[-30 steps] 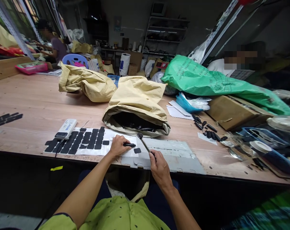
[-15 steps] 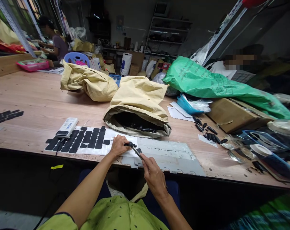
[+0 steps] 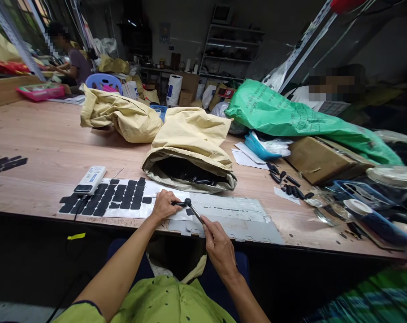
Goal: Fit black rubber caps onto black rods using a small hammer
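My left hand (image 3: 164,205) is closed, with its fingertips around a small black elongated piece (image 3: 179,204). Closed too, my right hand (image 3: 219,244) grips a metal rod (image 3: 197,214). A round black knob (image 3: 188,202) sits where the rod's far end meets the black piece; which of the two it belongs to, I cannot tell. Both hands are over the near edge of a grey board (image 3: 230,215). Left of them, rows of black rounded patches (image 3: 123,195) lie on a white sheet (image 3: 149,186). One dark patch (image 3: 190,211) shows just under the rod.
A yellow sack (image 3: 193,130) lies with its mouth towards me, black pieces inside. To the left stands a white device (image 3: 90,180) with a cable. Loose black pieces (image 3: 294,192), a cardboard box (image 3: 324,157) and a green sack (image 3: 291,112) are on the right. Two people are farther off.
The whole view has shifted slightly left. The rod and round knob have moved a little to the right relative to my left hand, showing more of the black piece.
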A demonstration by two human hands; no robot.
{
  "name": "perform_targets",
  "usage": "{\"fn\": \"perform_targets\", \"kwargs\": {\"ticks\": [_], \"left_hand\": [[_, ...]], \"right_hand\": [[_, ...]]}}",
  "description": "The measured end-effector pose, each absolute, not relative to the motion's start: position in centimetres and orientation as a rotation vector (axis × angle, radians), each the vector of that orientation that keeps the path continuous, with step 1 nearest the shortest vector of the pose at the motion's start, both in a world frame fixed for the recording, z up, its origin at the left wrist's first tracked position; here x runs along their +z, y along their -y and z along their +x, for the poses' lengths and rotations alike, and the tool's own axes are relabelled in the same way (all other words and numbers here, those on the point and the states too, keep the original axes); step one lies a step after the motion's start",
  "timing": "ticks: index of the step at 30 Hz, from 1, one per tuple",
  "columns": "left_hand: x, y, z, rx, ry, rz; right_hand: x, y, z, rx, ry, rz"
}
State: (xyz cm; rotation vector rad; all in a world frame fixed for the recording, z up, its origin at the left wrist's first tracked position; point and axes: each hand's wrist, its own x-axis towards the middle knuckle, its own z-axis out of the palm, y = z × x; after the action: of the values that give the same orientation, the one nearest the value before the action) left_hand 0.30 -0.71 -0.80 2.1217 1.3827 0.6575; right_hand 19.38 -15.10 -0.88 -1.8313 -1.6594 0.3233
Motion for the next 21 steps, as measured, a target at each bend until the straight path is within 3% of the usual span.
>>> {"fn": "perform_targets", "kwargs": {"ticks": [4, 11, 21], "left_hand": [[-0.6, 0.8, 0.3, 0.664, -1.383, 2.112], [-0.2, 0.9, 0.2, 0.623, -1.373, 2.129], [-0.2, 0.9, -0.3, 0.68, -1.297, 2.081]], "right_hand": [[-0.4, 13.9, 20.2, 0.216, 1.594, -1.87], [-1.6, 10.4, 23.2, -0.289, 1.778, -1.998], [-3.0, 9.0, 23.2, -0.27, 1.703, -1.982]]}}
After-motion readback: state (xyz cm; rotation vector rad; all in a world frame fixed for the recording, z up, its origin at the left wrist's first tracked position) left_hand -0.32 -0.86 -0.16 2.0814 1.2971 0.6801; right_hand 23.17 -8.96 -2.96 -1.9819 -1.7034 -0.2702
